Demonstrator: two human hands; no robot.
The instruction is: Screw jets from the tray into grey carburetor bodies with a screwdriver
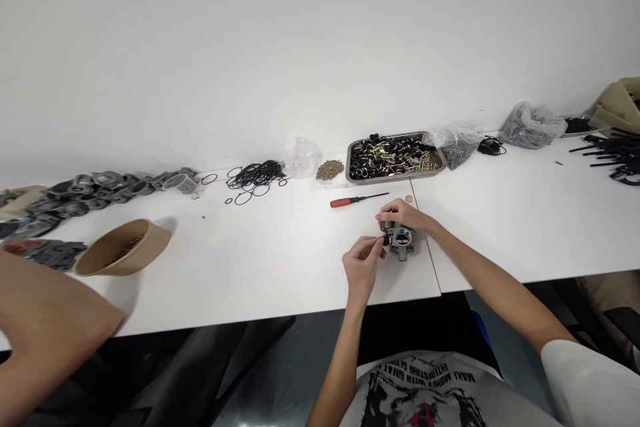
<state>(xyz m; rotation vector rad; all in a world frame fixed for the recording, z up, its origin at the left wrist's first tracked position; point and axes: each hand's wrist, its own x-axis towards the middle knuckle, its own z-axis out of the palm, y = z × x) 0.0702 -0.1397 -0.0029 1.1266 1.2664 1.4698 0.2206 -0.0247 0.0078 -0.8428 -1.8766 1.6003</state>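
A small grey metal carburetor rests on the white table near its front edge, its round bore facing me. Bent over the carburetor's far upper side, my right hand grips it with closed fingers. At the carburetor's left side, my left hand pinches a small black part between thumb and fingertips. How firmly that part is joined to the body cannot be made out. Just beyond my hands lies a screwdriver with a red and black handle, its shaft pointing right.
A metal tray of mixed screws and black fittings stands by the wall. Left of it are brass pieces, black rubber rings, grey castings and a tan bin. Another person's arm reaches in at left. Black tubes lie far right.
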